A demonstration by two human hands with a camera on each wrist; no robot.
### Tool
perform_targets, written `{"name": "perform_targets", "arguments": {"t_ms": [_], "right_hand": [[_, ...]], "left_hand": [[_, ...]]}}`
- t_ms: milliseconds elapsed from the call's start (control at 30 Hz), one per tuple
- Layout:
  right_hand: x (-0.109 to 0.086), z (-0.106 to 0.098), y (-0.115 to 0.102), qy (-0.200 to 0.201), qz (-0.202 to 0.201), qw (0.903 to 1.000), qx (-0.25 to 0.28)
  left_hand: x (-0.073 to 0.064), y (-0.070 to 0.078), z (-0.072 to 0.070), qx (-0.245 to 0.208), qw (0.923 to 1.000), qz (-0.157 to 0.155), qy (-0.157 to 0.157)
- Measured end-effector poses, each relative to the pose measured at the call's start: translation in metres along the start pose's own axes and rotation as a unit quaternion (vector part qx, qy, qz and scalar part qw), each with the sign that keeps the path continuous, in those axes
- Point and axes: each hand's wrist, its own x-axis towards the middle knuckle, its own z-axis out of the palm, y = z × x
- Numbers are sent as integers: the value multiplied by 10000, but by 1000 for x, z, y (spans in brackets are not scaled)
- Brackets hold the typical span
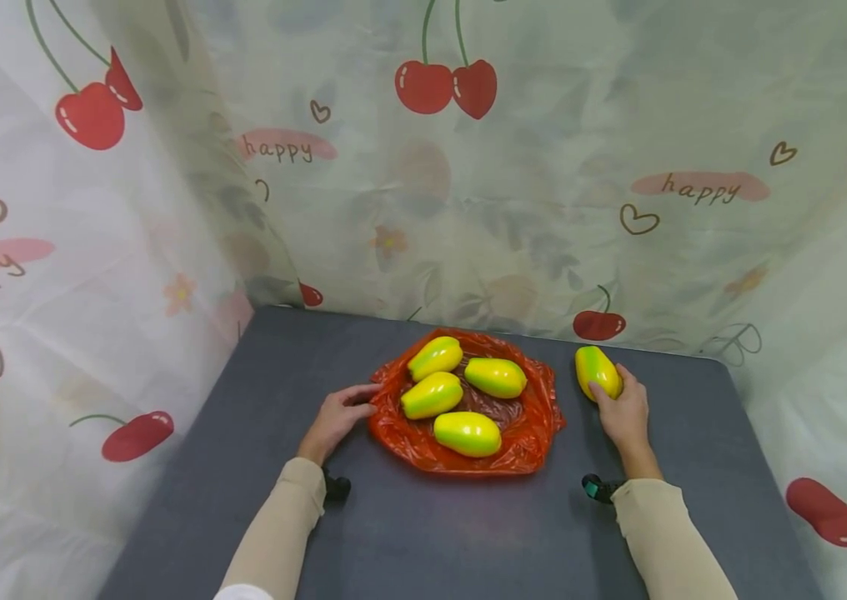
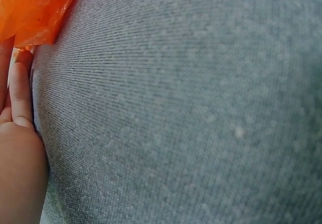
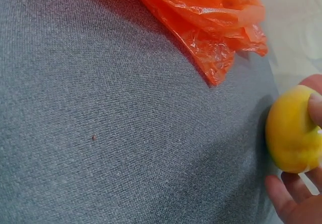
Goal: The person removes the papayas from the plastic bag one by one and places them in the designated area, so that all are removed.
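A spread red plastic bag (image 1: pixel 543 421) lies in the middle of the table, with several yellow-green papayas (image 1: pixel 494 377) resting on it. At the bag's left edge, my left hand (image 1: pixel 335 421) touches the plastic with fairly straight fingers. The left wrist view shows its fingers (image 2: pixel 21 90) just under a corner of the bag (image 2: pixel 37 12). Right of the bag, my right hand (image 1: pixel 624 417) holds a single papaya (image 1: pixel 592 371) between thumb and fingers. In the right wrist view this papaya (image 3: pixel 289 131) sits at the right edge, partly covered by the fingers.
The dark grey table (image 1: pixel 468 533) has its back edge just behind the bag. A curtain (image 1: pixel 513 225) printed with cherries and hearts hangs behind the table and along both sides. Each wrist carries a dark strapped device (image 1: pixel 598 488).
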Motion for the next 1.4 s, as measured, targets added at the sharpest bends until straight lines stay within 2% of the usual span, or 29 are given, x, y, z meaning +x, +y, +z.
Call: {"name": "perform_targets", "arguments": {"t_ms": [367,633,933,1200,1400], "right_hand": [[5,0,0,-178,-123,9996,-168],[6,-3,-3,-268,-58,9993,-238],[7,-8,-6,-415,-106,9984,-376],[4,-18,-18,-915,-173,9910,-965],[2,-23,-23,-857,-509,9843,-1458]], "left_hand": [[3,-4,-2,-136,9999,2,-36],[5,-4,-2,-101,9999,-15,-76],[3,-4,-4,-112,9998,51,-148],[2,-3,-3,-79,9999,76,-127],[3,-4,-3,-112,9998,83,-106]]}}
